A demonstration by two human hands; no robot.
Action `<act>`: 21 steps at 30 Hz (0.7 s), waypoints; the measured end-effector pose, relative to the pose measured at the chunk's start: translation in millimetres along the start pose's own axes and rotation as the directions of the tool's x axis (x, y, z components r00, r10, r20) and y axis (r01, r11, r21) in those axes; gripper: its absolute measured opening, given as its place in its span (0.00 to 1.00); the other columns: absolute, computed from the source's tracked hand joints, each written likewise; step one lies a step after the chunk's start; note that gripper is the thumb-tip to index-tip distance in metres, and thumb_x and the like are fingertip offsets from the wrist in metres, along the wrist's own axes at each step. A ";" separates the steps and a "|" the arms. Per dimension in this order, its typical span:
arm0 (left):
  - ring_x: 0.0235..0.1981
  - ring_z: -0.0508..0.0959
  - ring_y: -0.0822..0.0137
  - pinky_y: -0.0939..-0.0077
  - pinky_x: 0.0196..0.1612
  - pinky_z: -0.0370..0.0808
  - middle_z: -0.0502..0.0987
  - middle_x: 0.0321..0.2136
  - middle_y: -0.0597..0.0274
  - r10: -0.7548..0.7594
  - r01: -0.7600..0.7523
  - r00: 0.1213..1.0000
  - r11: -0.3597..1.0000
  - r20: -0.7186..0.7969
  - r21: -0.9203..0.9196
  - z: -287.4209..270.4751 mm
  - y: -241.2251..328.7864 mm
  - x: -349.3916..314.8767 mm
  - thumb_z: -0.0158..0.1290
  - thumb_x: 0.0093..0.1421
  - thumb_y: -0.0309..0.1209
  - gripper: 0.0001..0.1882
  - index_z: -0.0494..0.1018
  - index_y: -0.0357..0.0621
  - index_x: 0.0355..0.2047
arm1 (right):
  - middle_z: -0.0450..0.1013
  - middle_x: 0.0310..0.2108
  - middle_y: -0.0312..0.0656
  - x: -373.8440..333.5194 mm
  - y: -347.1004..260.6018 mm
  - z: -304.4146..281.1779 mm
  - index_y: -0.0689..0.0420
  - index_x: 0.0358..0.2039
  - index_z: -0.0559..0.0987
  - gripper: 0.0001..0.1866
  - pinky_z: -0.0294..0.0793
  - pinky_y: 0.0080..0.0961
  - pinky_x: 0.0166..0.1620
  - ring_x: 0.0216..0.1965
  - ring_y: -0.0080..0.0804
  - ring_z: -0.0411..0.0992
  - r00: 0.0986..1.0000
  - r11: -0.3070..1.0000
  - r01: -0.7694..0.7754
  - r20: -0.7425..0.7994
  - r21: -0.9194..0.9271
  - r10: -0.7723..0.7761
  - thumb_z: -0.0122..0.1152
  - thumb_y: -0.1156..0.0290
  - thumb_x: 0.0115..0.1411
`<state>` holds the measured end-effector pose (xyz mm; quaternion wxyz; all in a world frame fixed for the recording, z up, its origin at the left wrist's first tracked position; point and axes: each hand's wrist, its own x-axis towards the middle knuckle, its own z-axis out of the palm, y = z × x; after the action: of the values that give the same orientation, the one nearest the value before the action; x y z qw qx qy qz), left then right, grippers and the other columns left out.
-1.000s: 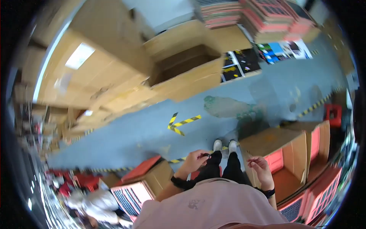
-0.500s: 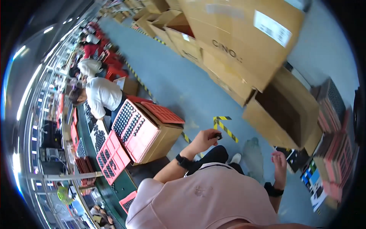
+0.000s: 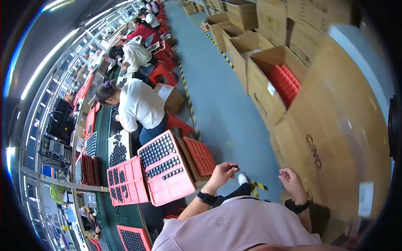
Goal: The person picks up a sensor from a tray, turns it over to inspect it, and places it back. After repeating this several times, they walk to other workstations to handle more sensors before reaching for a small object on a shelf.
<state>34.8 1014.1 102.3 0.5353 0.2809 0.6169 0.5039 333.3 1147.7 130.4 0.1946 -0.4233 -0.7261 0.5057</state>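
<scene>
Pinched between the fingertips of my left hand (image 3: 222, 174) is a small black round part (image 3: 235, 167), partly covered by the fingers. This hand is out in front of my body, just right of a pink tray (image 3: 161, 184) that carries rows of small dark round parts. To its left lies a second pink tray (image 3: 127, 169), divided into compartments, with several groups of dark parts in it. My right hand (image 3: 292, 181) hangs at my right side beside a big cardboard box (image 3: 331, 138). Its fingers are loosely bent and apart, with nothing visible in them.
A green workbench (image 3: 109, 224) runs along the left, with loose black parts (image 3: 119, 149) on it. A co-worker in a white top (image 3: 140, 102) sits there, others beyond. Open cardboard boxes, one with red trays (image 3: 281, 85), line the right of the blue floor aisle (image 3: 209, 88).
My view has swung left and up along the aisle. The trays and co-workers appear farther right, and the large box now fills the right side. My left hand keeps its pinch.
</scene>
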 end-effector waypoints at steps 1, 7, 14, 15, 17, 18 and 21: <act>0.27 0.73 0.79 0.83 0.31 0.73 0.77 0.32 0.65 0.030 -0.030 0.999 0.999 -0.017 -0.020 -9.4 19.2 23.4 0.52 0.63 0.25 0.10 0.72 0.34 0.43 | 0.76 0.35 0.43 30.5 -8.1 -2.2 0.62 0.41 0.76 0.12 0.72 0.23 0.39 0.33 0.29 0.72 1.000 1.000 0.008 0.016 -0.009 -0.008 0.61 0.75 0.56; 0.27 0.73 0.79 0.83 0.32 0.73 0.78 0.33 0.65 0.078 -0.080 0.996 0.996 -0.047 -0.042 -84.4 112.1 159.4 0.52 0.63 0.25 0.09 0.72 0.34 0.43 | 0.75 0.32 0.40 216.4 -31.3 -2.4 0.62 0.40 0.76 0.10 0.72 0.21 0.38 0.33 0.26 0.71 0.996 0.999 -0.010 0.092 -0.046 0.014 0.61 0.76 0.56; 0.28 0.73 0.78 0.83 0.33 0.74 0.78 0.35 0.64 0.209 -0.218 0.972 0.973 -0.111 -0.074 -176.3 196.2 373.4 0.51 0.63 0.23 0.09 0.72 0.35 0.44 | 0.75 0.31 0.41 472.1 -6.9 -2.8 0.63 0.39 0.76 0.10 0.73 0.23 0.38 0.33 0.28 0.73 0.991 0.995 -0.008 0.132 -0.100 0.021 0.61 0.75 0.56; 0.28 0.73 0.78 0.83 0.33 0.74 0.78 0.35 0.64 0.220 -0.230 0.968 0.971 -0.123 -0.068 -187.7 210.9 403.4 0.51 0.63 0.23 0.09 0.72 0.35 0.44 | 0.76 0.31 0.43 514.0 -9.3 -2.6 0.63 0.39 0.76 0.11 0.74 0.25 0.38 0.33 0.31 0.75 0.990 0.989 0.013 0.143 -0.147 0.008 0.62 0.74 0.55; 0.29 0.74 0.77 0.82 0.35 0.74 0.78 0.36 0.64 0.189 -0.212 0.966 0.970 -0.179 -0.122 -210.5 231.1 449.1 0.51 0.63 0.23 0.10 0.72 0.35 0.44 | 0.76 0.31 0.46 597.0 -32.0 7.8 0.63 0.39 0.76 0.13 0.75 0.27 0.38 0.33 0.34 0.76 0.987 0.982 0.037 0.161 -0.184 -0.007 0.63 0.73 0.54; 0.30 0.74 0.77 0.81 0.36 0.75 0.79 0.37 0.63 0.165 -0.197 0.965 0.969 -0.204 -0.148 -229.2 244.2 470.4 0.51 0.63 0.23 0.10 0.72 0.35 0.45 | 0.76 0.32 0.47 643.1 -54.8 16.1 0.63 0.39 0.76 0.13 0.75 0.28 0.38 0.33 0.34 0.76 0.979 0.978 0.087 0.197 -0.191 -0.049 0.63 0.73 0.54; 0.31 0.75 0.76 0.80 0.37 0.75 0.79 0.37 0.62 0.174 -0.230 0.926 0.964 -0.335 -0.135 -275.9 276.8 519.7 0.51 0.62 0.22 0.10 0.72 0.35 0.45 | 0.76 0.32 0.48 758.4 -122.7 26.8 0.62 0.39 0.76 0.13 0.75 0.29 0.38 0.34 0.35 0.77 0.950 0.957 0.172 0.296 -0.234 -0.099 0.63 0.73 0.54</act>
<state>-418.8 1478.6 139.3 0.3956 0.2104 0.6174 0.6466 -166.1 1732.0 119.2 0.0675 -0.3175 -0.8333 0.4475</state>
